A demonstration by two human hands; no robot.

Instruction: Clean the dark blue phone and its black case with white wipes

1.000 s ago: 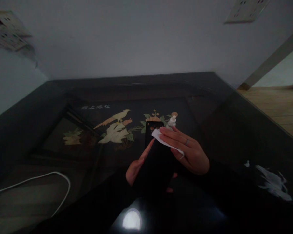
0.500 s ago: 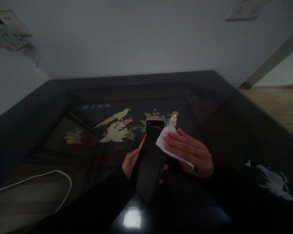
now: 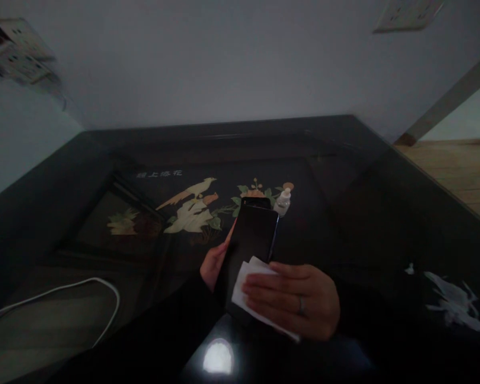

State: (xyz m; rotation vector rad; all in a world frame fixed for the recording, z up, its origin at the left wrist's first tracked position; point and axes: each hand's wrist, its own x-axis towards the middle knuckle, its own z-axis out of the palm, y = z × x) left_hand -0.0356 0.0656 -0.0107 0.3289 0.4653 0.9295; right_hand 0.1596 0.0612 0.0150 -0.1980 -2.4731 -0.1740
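A dark smartphone [image 3: 254,232] is tilted up over the table, its black screen facing me. My left hand [image 3: 215,261] grips it by the left edge, fingers wrapped behind it. Across the lower part of the screen lies a folded white tissue [image 3: 246,280], pressed there under the fingers of my right hand [image 3: 300,301], which wears a ring. Behind the phone's top edge another dark, rounded object [image 3: 256,202] shows in part; I cannot make out what it is. A small clear bottle [image 3: 282,202] with a white cap stands just beyond the phone's upper right corner.
The dark glossy table [image 3: 344,160] carries an inlaid bird-and-flower picture [image 3: 190,216]. Crumpled white scraps [image 3: 456,301] lie at the right. A white cable [image 3: 64,290] curves at the lower left. Wall sockets [image 3: 22,48] sit beyond the table's left end.
My right hand has slid the tissue from the phone's upper right edge down to the lower part of its screen. My left hand and the phone have hardly moved.
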